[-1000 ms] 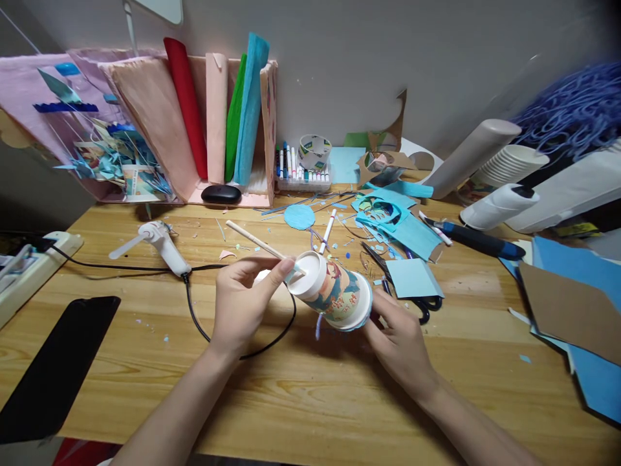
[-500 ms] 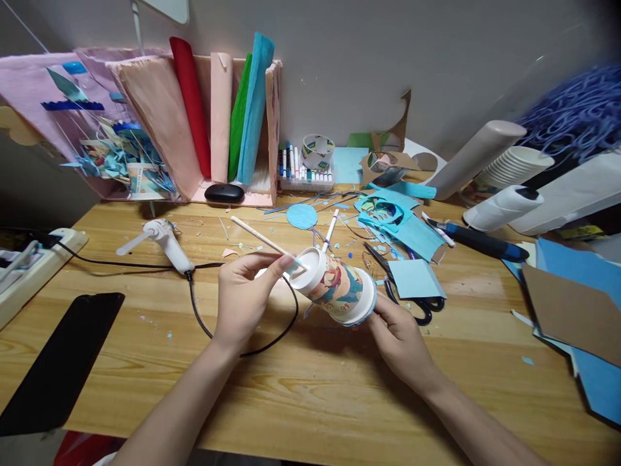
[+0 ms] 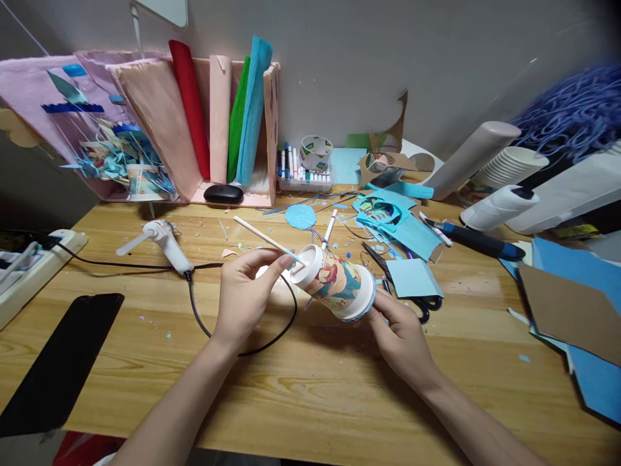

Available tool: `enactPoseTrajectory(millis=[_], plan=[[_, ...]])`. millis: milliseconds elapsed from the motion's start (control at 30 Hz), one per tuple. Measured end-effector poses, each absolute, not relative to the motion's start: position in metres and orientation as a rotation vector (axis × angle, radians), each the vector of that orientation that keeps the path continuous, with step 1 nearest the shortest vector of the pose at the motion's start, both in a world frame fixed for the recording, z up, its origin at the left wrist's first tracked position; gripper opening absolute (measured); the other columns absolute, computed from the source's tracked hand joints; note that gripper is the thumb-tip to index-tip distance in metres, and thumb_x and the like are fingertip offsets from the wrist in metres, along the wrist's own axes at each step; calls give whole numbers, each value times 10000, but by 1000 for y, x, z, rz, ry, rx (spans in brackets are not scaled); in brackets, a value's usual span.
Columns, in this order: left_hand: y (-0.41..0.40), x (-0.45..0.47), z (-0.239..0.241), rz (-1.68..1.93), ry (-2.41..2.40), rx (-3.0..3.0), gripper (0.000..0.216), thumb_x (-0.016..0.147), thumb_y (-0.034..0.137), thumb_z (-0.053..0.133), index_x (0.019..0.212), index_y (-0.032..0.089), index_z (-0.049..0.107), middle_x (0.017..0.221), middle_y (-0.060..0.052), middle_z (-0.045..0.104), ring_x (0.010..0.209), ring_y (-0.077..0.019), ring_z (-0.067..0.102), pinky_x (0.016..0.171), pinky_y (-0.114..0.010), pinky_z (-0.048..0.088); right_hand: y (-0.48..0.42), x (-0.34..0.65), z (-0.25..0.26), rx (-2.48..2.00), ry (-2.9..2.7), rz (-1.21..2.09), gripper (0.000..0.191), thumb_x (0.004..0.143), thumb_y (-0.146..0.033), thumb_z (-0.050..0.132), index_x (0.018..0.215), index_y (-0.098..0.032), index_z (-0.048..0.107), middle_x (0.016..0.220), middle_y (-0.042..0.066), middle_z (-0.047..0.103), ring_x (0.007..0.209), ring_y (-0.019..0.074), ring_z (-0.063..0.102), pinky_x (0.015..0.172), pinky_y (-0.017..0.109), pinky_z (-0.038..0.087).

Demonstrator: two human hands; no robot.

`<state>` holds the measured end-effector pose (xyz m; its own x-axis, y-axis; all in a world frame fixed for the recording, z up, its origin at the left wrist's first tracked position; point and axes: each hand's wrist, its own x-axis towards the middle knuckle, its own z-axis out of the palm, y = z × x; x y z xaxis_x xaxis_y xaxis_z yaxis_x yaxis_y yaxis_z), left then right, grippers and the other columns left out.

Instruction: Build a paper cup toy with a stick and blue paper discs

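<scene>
A patterned paper cup (image 3: 334, 281) lies tilted on its side above the wooden desk (image 3: 310, 388), its white base turned toward the left. My right hand (image 3: 400, 333) grips the cup at its wide rim end. My left hand (image 3: 242, 291) pinches a thin wooden stick (image 3: 264, 239) whose tip, with a bit of light blue on it, touches the cup's base. The stick slants up and away to the left.
A glue gun (image 3: 162, 243) with a black cord lies at the left, a black phone (image 3: 55, 362) nearer the front left. Blue paper scraps (image 3: 398, 223), scissors (image 3: 417, 301), markers (image 3: 303, 169) and paper rolls (image 3: 220, 116) crowd the back; cardboard (image 3: 570, 310) sits right.
The cup has tipped a little further toward lying flat and shifted slightly. My left hand and the stick stay at the cup's base with only small movement.
</scene>
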<state>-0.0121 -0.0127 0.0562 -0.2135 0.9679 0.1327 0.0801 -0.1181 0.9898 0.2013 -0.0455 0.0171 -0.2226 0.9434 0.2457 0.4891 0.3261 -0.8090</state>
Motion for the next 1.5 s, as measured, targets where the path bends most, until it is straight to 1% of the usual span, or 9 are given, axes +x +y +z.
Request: enactPoseTrajectory(millis=[267,467,633,800,967,1033,1167,1367,1500], plan=[[-14,-13,57,1431,1390,1246,140,682,312,718,702,174,706,703,-18,713,679,-136,648,640,-217,496,-46,202,15,-1163,-1878,498,240,848,-66,443,650,-201,462,596,-16,460,605,128,436,612,249,357],[-15,-13,59,1419,1384,1253,155,687,323,710,693,169,701,717,-24,713,684,-139,646,643,-224,498,-46,200,16,-1121,-1890,410,238,821,-31,473,649,-195,452,570,-18,423,593,129,411,573,253,347],[-14,-12,60,1411,1366,1252,144,686,314,709,685,170,700,730,-28,715,690,-139,648,648,-228,506,-45,200,17,-1116,-1888,392,231,806,-23,491,642,-185,472,575,-5,458,587,130,394,548,259,337],[-14,-11,61,1403,1374,1240,138,684,307,709,688,169,700,730,-27,715,697,-138,648,655,-227,509,-45,200,18,-1119,-1879,374,228,788,-23,509,623,-181,502,553,-8,446,578,131,383,542,265,338],[-13,-11,59,1397,1362,1237,118,690,294,707,700,176,708,738,-21,715,706,-131,642,664,-218,500,-46,199,17,-1121,-1831,369,182,768,-17,536,708,-181,588,570,-5,497,588,136,407,547,267,352],[-13,-10,58,1393,1350,1233,108,693,290,706,708,183,712,742,-15,716,711,-128,640,672,-214,496,-46,199,17,-1136,-1806,354,175,762,-23,548,727,-183,611,561,-9,490,578,134,403,531,261,347],[-12,-10,57,1371,1348,1198,116,689,297,709,705,183,714,741,-16,718,714,-133,642,675,-219,495,-48,198,17,-1174,-1798,314,161,755,-47,560,713,-183,635,538,-13,479,564,134,408,512,255,345],[-12,-8,57,1361,1372,1132,166,651,325,733,678,163,708,726,-31,717,693,-143,644,643,-226,498,-49,199,16,-1165,-1833,221,151,754,-67,571,745,-192,656,534,-11,518,550,138,427,521,262,364],[-12,-10,55,1376,1359,1114,166,647,328,736,678,167,708,722,-26,714,689,-138,640,639,-221,494,-48,200,17,-1180,-1859,232,155,775,-75,562,790,-196,657,565,4,552,559,146,432,527,274,363]])
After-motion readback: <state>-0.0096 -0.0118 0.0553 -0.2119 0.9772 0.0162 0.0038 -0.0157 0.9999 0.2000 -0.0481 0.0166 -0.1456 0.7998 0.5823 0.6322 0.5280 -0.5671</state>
